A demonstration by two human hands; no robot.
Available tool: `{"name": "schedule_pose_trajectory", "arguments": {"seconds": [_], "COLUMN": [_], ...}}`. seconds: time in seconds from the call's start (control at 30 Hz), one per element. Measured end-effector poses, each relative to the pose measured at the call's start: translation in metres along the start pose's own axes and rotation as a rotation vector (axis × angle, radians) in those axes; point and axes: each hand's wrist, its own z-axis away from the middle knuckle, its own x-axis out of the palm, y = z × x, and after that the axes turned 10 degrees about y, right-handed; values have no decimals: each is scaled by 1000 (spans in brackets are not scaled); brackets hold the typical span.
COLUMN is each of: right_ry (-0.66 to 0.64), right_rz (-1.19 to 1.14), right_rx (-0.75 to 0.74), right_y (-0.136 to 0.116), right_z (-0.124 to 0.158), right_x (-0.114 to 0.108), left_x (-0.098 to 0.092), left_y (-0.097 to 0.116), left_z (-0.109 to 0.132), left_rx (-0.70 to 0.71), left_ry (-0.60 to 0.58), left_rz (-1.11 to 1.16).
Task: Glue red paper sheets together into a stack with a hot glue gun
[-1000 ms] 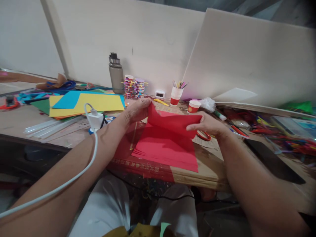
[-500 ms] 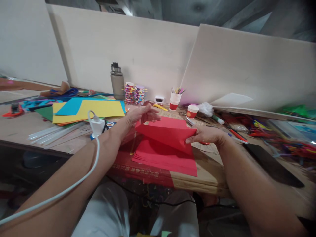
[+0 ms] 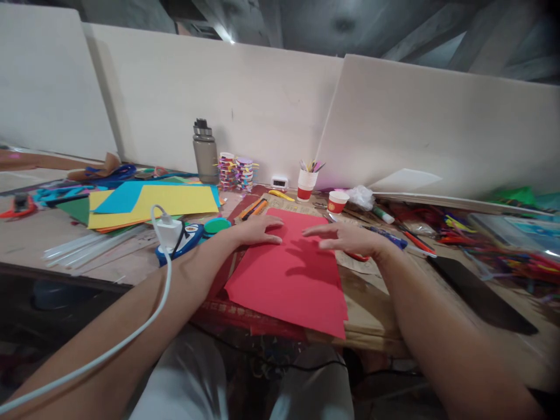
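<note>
A stack of red paper sheets (image 3: pixel 291 280) lies flat on a board at the table's front. My left hand (image 3: pixel 259 228) rests palm down on the stack's far left corner, fingers stretched out. My right hand (image 3: pixel 345 238) hovers over the far right part of the red paper, fingers spread and slightly blurred, holding nothing. Red-handled scissors (image 3: pixel 357 256) peek out just under my right hand.
Yellow and blue sheets (image 3: pixel 153 198) lie at the left, with a white charger and cable (image 3: pixel 167 231) beside them. A grey bottle (image 3: pixel 205 153), a paper cup with sticks (image 3: pixel 306 182), a small cup (image 3: pixel 336 202), markers and a black slab (image 3: pixel 479 295) crowd the back and right.
The lifted red sheet has been laid flat on the stack. Both hands let go of it and now lie open over its far edge. The camera tilted up slightly.
</note>
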Motion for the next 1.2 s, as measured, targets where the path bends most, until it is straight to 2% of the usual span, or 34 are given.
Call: {"name": "schedule_pose_trajectory", "arguments": {"seconds": [0.07,0.17,0.23,0.37,0.53,0.83,0.9,1.03,1.2], "right_ry": [56,9,-2,-4,39,89,124,208,162], "right_rz": [210,386,445,448,349,221,236,357,434], "right_rx": [51,112,137,128,61,-30,-21,58,83], "right_y": [4,7,6,4,9,7,5,7,9], "right_z": [-8,-16,-18,-16,-13,-11,-11,-13,-14], "right_x": [16,39,46,41,29,26,28,40,48], "left_x": [2,5,8,11,11,10,7,0,4], "left_y": [3,5,4,-1,-5,-8,-4,2,-2], "left_z": [1,1,0,-4,-5,-7,-8,-21,-38], "left_rx": [-96,-213,-272,-346,-301,-335,-346,-309,-255], "left_ry": [34,100,160,263,273,419,408,264,137], "left_rz": [-52,-116,-131,-137,-143,-49,-44,-45,-102]}}
